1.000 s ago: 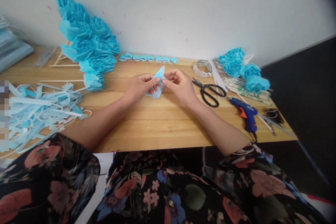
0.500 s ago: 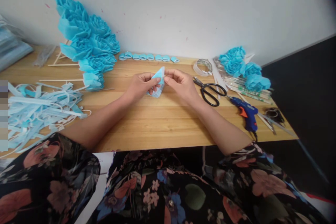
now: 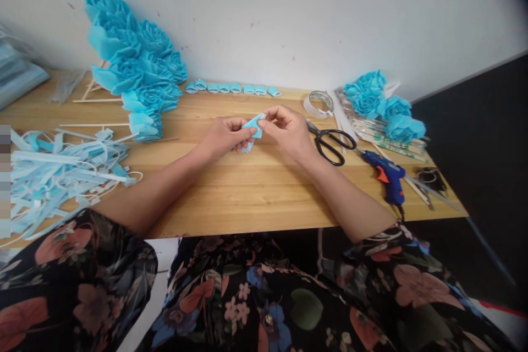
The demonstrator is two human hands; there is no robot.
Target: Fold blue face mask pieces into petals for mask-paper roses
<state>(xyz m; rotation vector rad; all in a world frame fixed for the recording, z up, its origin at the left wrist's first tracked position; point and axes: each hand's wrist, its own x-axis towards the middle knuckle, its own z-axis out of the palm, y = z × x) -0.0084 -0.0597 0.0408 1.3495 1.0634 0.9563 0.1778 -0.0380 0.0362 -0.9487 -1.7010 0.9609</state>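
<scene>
Wall: pale, dotted with reddish specks, rising behind the bench's far edge.
Bench: light wood, its near edge just before the wearer.
Rose heap: many bright-blue blooms near the far edge, left of centre, with thin wooden sticks poking out leftward.
Strip pile: tangled pale-blue and white strips and thin white loops, toward the near left corner.
Rose bunch: several blue blooms by the far right corner.
Left hand: over the bench's middle, fingers grasping the pleated blue piece, thumb across its face.
Right hand: just beside the left, thumb and fingers pinching the piece's upper right corner.
Glue gun: blue with an orange trigger, near the right edge.
Scissors: black handles, between right hand and glue gun.
Pleated blue piece: white-edged, tilted, between both hands; whether its lower end touches the bench, I cannot tell.
Tape roll: near the far edge, behind the scissors.
Small blue rolls: eight, lined along the far edge.
</scene>
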